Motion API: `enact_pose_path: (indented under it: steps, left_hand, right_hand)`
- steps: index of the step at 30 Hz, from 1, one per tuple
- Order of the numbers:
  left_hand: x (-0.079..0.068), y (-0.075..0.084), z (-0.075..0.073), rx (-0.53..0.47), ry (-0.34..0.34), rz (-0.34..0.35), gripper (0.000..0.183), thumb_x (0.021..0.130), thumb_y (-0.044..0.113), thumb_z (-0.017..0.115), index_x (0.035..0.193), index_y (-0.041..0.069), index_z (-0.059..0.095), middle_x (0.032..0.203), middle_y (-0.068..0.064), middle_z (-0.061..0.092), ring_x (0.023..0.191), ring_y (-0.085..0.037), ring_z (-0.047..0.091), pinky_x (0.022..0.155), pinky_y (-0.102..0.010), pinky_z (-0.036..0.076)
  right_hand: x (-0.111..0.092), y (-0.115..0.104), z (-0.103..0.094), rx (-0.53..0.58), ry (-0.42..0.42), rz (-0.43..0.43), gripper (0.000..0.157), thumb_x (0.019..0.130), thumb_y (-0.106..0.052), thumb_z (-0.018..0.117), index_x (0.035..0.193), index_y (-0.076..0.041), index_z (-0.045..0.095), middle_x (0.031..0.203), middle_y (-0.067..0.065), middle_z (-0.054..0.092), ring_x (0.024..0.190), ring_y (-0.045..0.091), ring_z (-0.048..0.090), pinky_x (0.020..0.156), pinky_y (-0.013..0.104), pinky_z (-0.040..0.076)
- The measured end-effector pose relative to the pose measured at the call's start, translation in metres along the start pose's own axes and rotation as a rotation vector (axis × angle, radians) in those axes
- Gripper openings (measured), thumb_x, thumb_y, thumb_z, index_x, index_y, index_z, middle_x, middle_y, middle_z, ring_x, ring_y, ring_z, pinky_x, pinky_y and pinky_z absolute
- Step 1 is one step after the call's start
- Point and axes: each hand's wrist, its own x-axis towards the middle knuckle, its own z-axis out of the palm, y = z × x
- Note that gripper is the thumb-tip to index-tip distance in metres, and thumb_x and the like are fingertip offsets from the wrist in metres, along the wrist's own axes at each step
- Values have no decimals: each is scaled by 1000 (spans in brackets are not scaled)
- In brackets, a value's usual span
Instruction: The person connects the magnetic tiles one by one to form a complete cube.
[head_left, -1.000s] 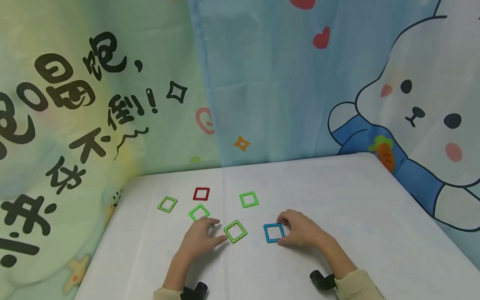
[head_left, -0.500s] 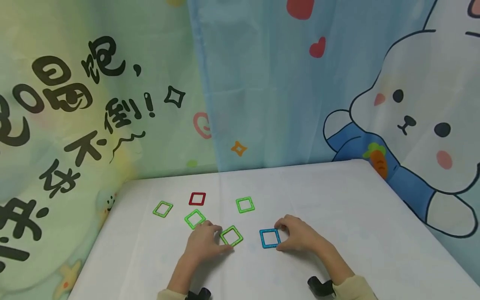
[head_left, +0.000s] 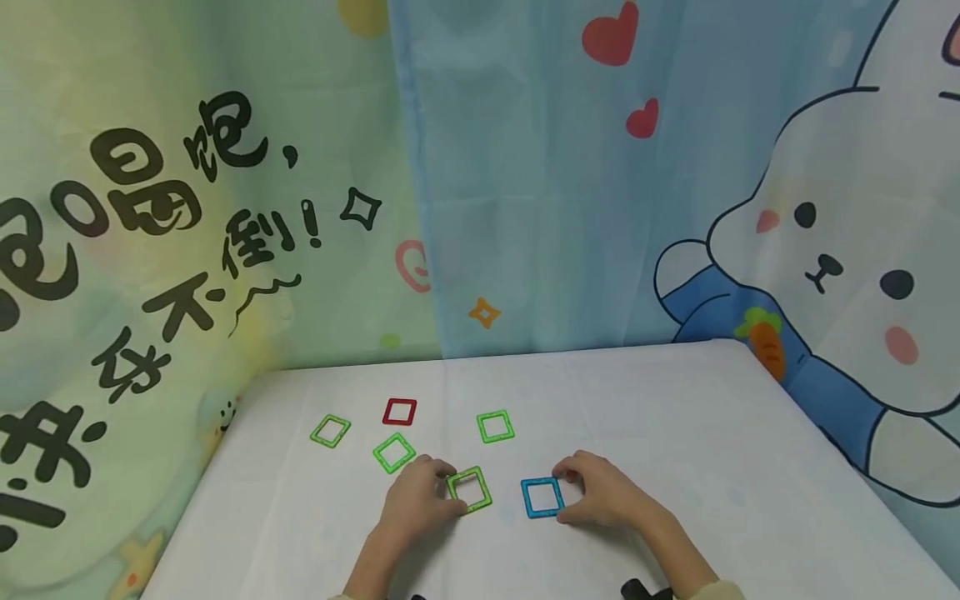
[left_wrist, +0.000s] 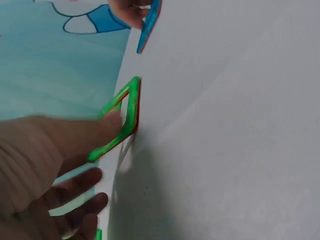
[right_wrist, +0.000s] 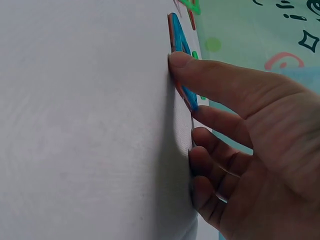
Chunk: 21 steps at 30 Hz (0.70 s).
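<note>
In the head view my left hand (head_left: pixel 418 502) pinches a green square frame (head_left: pixel 485 485) by its left side. The left wrist view shows the thumb on the green square frame (left_wrist: pixel 132 107), which is tilted there; the other fingers are loosely bent. To the right, my right hand (head_left: pixel 603 494) holds a blue square frame (head_left: pixel 526 499) at its right edge, between thumb and index finger. The right wrist view shows the thumb over the blue square frame (right_wrist: pixel 177 32). A gap separates the two held frames.
Further back on the white table (head_left: pixel 637 400) lie a red square frame (head_left: pixel 402 400), a yellow-green one at left, a green square frame (head_left: pixel 407 442) just beyond my left hand, and another green square frame (head_left: pixel 492 412) behind the gap. A printed curtain (head_left: pixel 525 208) hangs behind.
My left hand has moved right and taken hold of the nearest green frame, which has turned a little. My right hand stays on the blue frame. The head view has tilted slightly.
</note>
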Motion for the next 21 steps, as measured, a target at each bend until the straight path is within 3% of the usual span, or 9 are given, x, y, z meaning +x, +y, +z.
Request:
enact_pose_path:
  steps: [4, 11, 21]
  left_hand:
    - [5, 2, -1, -166, 24, -46, 28, 77, 17, 83, 102, 9, 73, 82, 8, 62, 70, -8, 55, 62, -29, 46]
    - [11, 5, -1, -318, 108, -19, 9, 84, 13, 77, 91, 8, 75, 74, 8, 62, 66, -8, 57, 56, -26, 46]
    - [12, 11, 3, -381, 104, 3, 6, 82, 14, 78, 84, 10, 74, 72, 9, 63, 66, -10, 55, 55, -24, 44]
  right_hand:
    - [0, 6, -2, 45, 24, -56, 52, 64, -22, 91, 108, -9, 67, 92, -5, 56, 84, 15, 49, 79, 37, 45]
    - [2, 13, -4, 61, 35, -120, 52, 67, -23, 89, 111, -7, 66, 94, -4, 55, 81, 15, 47, 71, 32, 44]
    - [-1, 4, 6, -9, 32, -72, 50, 65, -25, 91, 108, -12, 69, 92, -6, 56, 89, 14, 52, 85, 41, 45]
